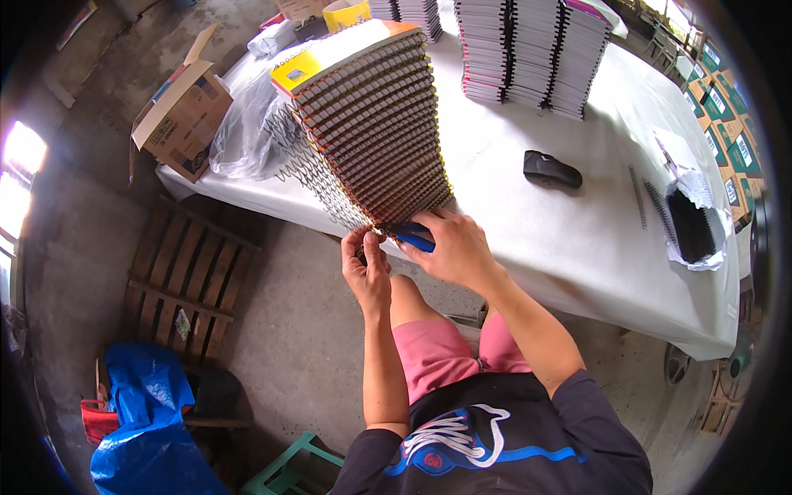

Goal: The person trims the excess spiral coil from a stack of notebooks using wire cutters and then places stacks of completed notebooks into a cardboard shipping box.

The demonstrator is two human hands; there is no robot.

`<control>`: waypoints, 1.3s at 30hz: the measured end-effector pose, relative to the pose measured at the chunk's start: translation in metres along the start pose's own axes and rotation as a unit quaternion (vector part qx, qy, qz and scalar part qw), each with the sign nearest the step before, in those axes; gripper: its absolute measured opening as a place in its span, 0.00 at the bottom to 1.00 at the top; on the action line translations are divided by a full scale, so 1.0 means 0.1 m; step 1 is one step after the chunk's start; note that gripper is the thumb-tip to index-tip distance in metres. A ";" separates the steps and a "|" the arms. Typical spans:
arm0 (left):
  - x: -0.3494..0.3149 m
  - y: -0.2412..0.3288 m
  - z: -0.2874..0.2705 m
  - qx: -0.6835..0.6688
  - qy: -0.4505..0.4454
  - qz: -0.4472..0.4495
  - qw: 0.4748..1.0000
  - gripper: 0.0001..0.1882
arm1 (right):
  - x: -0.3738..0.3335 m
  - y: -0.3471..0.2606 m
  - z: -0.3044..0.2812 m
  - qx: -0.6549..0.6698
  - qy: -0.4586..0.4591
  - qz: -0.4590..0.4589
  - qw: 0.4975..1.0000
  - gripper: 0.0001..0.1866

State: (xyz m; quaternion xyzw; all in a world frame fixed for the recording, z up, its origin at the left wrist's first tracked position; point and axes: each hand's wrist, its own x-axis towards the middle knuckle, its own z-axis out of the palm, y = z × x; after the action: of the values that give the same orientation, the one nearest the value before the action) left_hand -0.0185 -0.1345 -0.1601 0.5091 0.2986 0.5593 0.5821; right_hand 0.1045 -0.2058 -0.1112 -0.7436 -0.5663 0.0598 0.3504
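Observation:
A tall stack of spiral-bound notebooks [371,115] stands on the white-covered table, a yellow and orange cover on top. Loose ends of wire coils [309,169] stick out along the stack's left side. My right hand [452,252] is closed round blue-handled pliers [415,237], whose jaws are at the lowest notebooks' near corner. Close beside the jaws, my left hand [367,268] pinches at the end of a coil; the fingers partly hide it.
More bound notebooks [528,54] stand in stacks at the back. A black computer mouse [551,170], loose coils [638,196] and a paper-wrapped bundle of dark coils [691,227] lie on the right. Far left are a clear plastic bag [247,136] and an open cardboard box [183,115]. A wooden pallet [186,280] leans below.

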 end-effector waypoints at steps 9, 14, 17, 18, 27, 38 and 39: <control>-0.02 0.02 0.08 -0.049 0.029 -0.008 0.998 0.10 | 0.04 0.12 0.10 0.027 -0.024 0.005 0.999 0.15; -0.01 0.01 -0.13 -0.371 0.002 -0.204 0.906 0.13 | -0.05 0.08 -0.03 -0.057 0.041 -0.041 0.997 0.19; 0.01 0.04 -0.19 -0.454 0.003 -0.233 0.860 0.15 | -0.07 -0.02 -0.10 -0.062 0.058 -0.042 0.996 0.23; 0.04 0.20 -0.07 -0.432 0.046 -0.236 0.869 0.16 | -0.06 -0.04 -0.11 -0.074 0.068 -0.047 0.994 0.23; 0.19 0.23 -0.04 -0.151 -0.007 -0.098 0.984 0.18 | 0.00 -0.13 -0.03 -0.119 0.064 -0.035 0.990 0.24; 0.17 0.23 0.04 -0.099 0.021 -0.041 0.994 0.14 | 0.04 -0.03 0.03 -0.031 0.009 0.003 0.999 0.15; 0.16 0.23 0.03 -0.088 0.027 -0.036 0.995 0.14 | 0.03 -0.04 0.02 -0.040 0.008 0.005 0.999 0.15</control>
State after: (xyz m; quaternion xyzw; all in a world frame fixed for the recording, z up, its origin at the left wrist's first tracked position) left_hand -0.0207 -0.1233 -0.1340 0.4294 0.2817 0.5752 0.6367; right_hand 0.1011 -0.2020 -0.1096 -0.7600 -0.5620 0.0332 0.3247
